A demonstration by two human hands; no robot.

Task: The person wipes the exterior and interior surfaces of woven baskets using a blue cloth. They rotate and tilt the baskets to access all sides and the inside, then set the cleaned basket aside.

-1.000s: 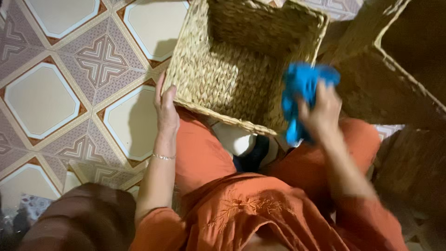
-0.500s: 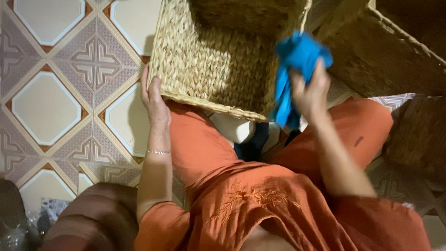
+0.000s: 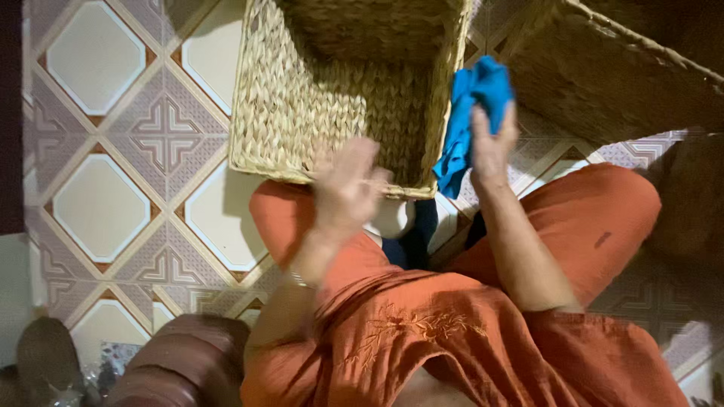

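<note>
A square woven straw basket (image 3: 302,113) stands on the tiled floor between my knees. My right hand (image 3: 492,143) grips a bright blue cloth (image 3: 471,113) and presses it against the basket's right outer wall near the rim. My left hand (image 3: 347,188) is blurred, fingers spread, holding nothing, hovering at the basket's near rim. I sit in orange clothes (image 3: 422,332), legs apart.
A second, larger woven basket (image 3: 626,68) lies tilted at the upper right. Patterned floor tiles (image 3: 151,151) spread to the left. A brown rounded cushion-like thing (image 3: 181,362) sits at the lower left. Something dark lies on the floor between my legs (image 3: 415,241).
My left hand left the basket's left corner and swung right along the near rim. The right hand with the blue cloth stays at the basket's right side. The view shifted closer.
</note>
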